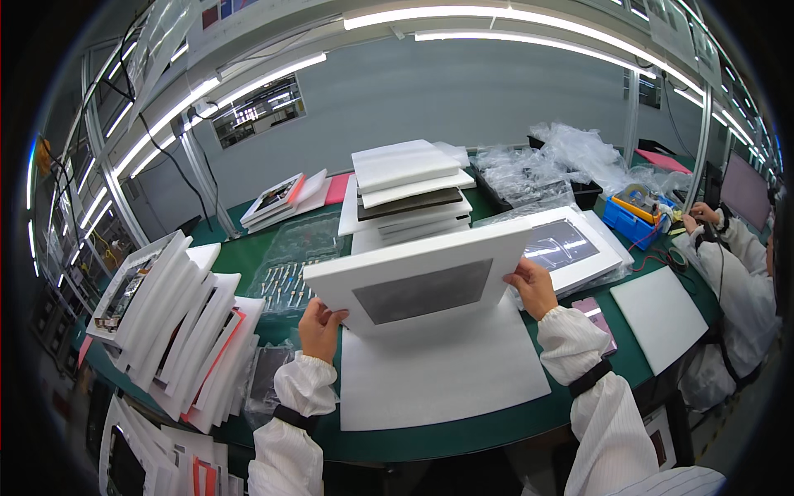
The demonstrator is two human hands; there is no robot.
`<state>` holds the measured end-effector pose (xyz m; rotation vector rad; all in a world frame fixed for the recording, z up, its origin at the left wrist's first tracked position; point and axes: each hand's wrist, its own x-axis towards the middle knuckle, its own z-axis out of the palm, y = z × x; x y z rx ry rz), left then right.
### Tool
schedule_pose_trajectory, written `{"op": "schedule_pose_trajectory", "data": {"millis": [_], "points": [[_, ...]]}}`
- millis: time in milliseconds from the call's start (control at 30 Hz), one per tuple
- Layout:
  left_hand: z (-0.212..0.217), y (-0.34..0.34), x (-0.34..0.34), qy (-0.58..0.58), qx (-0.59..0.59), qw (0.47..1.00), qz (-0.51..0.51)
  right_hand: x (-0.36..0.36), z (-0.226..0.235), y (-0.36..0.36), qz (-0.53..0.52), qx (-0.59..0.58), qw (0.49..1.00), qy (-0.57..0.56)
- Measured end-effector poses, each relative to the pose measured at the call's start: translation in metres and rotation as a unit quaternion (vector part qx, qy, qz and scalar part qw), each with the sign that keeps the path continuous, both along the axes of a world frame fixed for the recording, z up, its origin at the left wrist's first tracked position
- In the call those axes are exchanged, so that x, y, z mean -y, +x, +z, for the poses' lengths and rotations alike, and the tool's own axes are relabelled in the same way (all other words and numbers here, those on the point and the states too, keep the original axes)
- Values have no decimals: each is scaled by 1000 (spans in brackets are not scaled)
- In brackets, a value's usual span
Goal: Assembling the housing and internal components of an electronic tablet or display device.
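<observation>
Pinching a white frame point(413, 266), the fingers of the left hand point(319, 332) and right hand point(536, 289) hold it tilted over a white sheet point(438, 384) on the green surface point(496, 434). It looks like a holding-up step; laying it flat would need both hands together.

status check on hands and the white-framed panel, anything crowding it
Left hand, right hand: gripping opposite ends of white-framed grey rectangular panel. Panel: tilted over white rectangular foam sheet. Just beyond: stack of white and dark slabs.
</observation>
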<state>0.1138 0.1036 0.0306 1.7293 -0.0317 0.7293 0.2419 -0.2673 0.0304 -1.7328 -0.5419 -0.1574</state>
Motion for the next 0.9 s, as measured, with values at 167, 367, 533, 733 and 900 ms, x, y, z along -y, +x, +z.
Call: {"op": "schedule_pose_trajectory", "data": {"millis": [167, 367, 533, 733, 900], "points": [[52, -7, 7, -10, -27, 1000, 4, 8, 39, -31, -27, 19, 999, 37], [24, -36, 17, -45, -301, 950, -69, 27, 12, -66, -66, -54, 992, -90], [-25, -31, 26, -34, -381, 918, -99, 44, -28, -78, -74, -138, 976, -150], [-30, -36, 22, 11, -405, 911, -73, 38, -40, -75, -63, -144, 974, -166], [-24, -34, 21, 26, -406, 911, -61, 36, -49, -68, -63, -130, 974, -172]]}}
